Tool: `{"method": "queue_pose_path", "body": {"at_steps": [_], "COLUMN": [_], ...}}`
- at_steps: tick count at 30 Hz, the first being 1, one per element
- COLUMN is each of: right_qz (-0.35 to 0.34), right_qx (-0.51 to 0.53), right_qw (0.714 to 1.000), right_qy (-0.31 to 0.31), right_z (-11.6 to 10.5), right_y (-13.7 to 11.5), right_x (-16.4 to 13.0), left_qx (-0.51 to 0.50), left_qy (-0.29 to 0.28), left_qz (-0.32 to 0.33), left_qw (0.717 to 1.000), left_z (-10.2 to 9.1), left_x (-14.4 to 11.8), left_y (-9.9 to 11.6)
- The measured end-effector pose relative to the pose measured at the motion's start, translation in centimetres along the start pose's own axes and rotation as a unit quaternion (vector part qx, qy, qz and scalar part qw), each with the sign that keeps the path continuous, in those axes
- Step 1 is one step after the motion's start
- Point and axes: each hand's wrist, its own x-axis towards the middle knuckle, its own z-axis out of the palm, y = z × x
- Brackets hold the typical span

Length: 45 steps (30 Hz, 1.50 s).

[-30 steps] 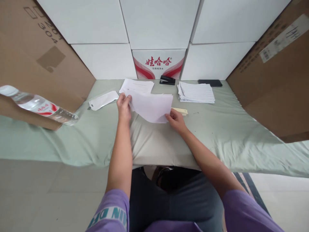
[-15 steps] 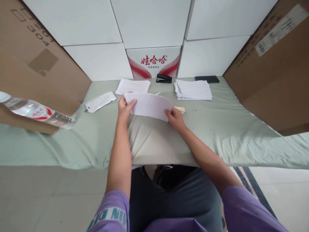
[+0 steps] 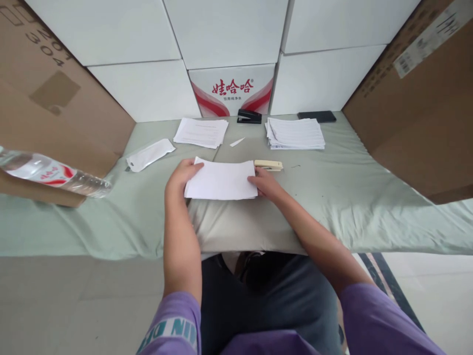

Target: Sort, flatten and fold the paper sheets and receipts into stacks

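Head view: left hand (image 3: 180, 178) and right hand (image 3: 263, 183) pinching opposite ends of folded paper (image 3: 220, 180) flat on green cloth (image 3: 332, 197), beige stapler (image 3: 268, 165) just beyond; likely squaring step, needing edges aligned next.

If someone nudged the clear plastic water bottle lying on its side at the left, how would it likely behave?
The clear plastic water bottle with the red label lies on its side, so it would probably roll. It looks full, so likely heavy for its size. The rumpled green cloth might slow it.
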Motion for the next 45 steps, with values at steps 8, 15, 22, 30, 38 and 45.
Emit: {"method": "queue_pose_path", "body": {"at_steps": [8, 15, 22, 30, 38, 45], "right_qz": [0.06, 0.019, 0.021, -0.13, -0.117, -0.08], "right_qx": [-0.125, -0.266, -0.328, -0.359, -0.495, -0.509], "right_qw": [0.989, 0.963, 0.937, 0.879, 0.825, 0.826], "right_qy": [-0.049, 0.023, 0.12, 0.284, 0.246, 0.23], "right_z": [-0.6, -2.9, -5.0, -7.1, -3.8, -2.8], "right_y": [-1.5, -1.5, -3.6, -8.4, -8.5, -4.4], "right_x": [-1.4, -0.5, -1.7, -2.8, 4.2, 7.1], "left_qx": [0.06, 0.073, 0.062, 0.076, 0.072, 0.121], "left_qy": [-0.058, -0.069, -0.086, -0.097, -0.113, -0.14], "left_qz": [-0.036, -0.07, -0.062, -0.053, -0.038, -0.048], "left_qw": [0.996, 0.993, 0.992, 0.991, 0.99, 0.982], "left_z": [-0.2, 0.9, 1.2, 1.4, 1.3, 1.2], "left_x": [0.2, -0.2, -0.5, -0.3, 0.3, -0.5], "left_y": [-0.5, 0.3, 0.9, 0.6, -0.1, 0.8]}}
